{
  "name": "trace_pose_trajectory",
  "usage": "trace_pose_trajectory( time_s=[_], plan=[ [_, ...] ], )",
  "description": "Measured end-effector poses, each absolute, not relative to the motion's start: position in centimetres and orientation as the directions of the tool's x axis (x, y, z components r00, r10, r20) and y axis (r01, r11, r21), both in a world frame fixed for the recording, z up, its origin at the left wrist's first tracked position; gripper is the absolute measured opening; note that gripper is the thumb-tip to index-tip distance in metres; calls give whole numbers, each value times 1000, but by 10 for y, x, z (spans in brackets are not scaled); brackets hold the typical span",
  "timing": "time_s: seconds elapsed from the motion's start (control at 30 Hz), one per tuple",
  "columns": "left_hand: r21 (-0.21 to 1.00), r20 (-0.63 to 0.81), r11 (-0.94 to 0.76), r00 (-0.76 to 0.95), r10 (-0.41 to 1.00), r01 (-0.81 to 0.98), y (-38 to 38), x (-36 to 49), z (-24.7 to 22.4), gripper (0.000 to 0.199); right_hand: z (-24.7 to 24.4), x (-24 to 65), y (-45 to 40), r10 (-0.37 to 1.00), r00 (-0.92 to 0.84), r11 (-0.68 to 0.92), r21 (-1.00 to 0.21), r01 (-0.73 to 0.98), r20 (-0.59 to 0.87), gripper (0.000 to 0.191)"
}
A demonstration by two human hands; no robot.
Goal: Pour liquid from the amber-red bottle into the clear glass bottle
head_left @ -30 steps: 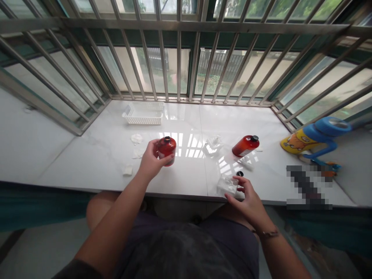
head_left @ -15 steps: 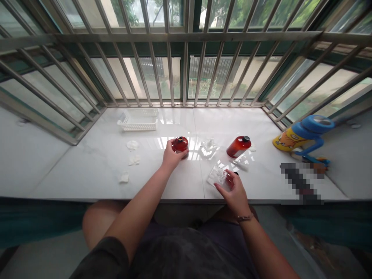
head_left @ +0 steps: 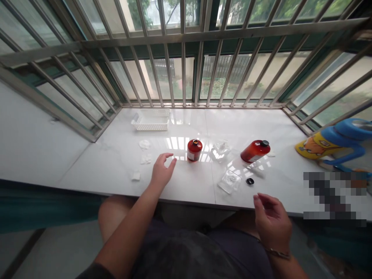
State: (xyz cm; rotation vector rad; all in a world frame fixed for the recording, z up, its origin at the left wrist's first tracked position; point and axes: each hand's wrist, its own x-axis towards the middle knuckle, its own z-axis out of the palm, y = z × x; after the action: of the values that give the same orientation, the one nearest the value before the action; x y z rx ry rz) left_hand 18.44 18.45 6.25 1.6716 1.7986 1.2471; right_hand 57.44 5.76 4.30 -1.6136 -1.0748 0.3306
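Observation:
An uncapped red-brown bottle (head_left: 194,151) stands upright on the white counter. To its left is my left hand (head_left: 163,169), fingers apart and curved, touching nothing. My right hand (head_left: 272,217) hovers by the counter's front edge with its fingers curled and a gap between thumb and fingers; nothing shows in it. Beyond it lies a black cap (head_left: 250,181), beside a clear square packet (head_left: 229,181). A second red-brown bottle (head_left: 255,151) with a black cap is tilted at the right. Between the bottles sits a crumpled clear plastic piece (head_left: 220,150).
A white mesh basket (head_left: 151,121) is at the back left. Small white crumpled pieces (head_left: 145,158) lie left of my left hand. A blue and yellow flask (head_left: 322,144) and a pixelated dark object (head_left: 331,195) are at the right. Metal bars (head_left: 183,73) line the counter's back.
My left hand has let go of the open bottle and moved left. My right hand has moved away from the clear packet toward the near right, uncovering the black cap. The view has shifted.

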Motion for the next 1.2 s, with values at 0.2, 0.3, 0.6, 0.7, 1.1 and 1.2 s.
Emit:
trace_pose_trajectory(
  time_s=[0.2,0.3,0.6,0.7,1.1,1.2],
  plan=[
    [669,242,126,-375,895,733,234,73,69,23,37,595,49,823,422,39,-778,627,381,43],
    [614,201,161,-351,914,772,262,40,73,38,34,600,45,844,399,7,-751,660,358,43],
    [505,112,193,-285,952,842,289,25,86,37,42,593,30,890,201,142,-667,731,410,31],
    [488,142,164,-264,954,857,289,32,96,36,40,596,29,893,160,167,-641,750,420,29],
    [585,221,-253,148,964,771,110,165,62,16,36,599,33,896,177,141,-641,754,406,29],
    [558,193,-215,126,973,802,85,184,43,21,37,594,35,902,175,138,-649,748,394,30]
  ],
)
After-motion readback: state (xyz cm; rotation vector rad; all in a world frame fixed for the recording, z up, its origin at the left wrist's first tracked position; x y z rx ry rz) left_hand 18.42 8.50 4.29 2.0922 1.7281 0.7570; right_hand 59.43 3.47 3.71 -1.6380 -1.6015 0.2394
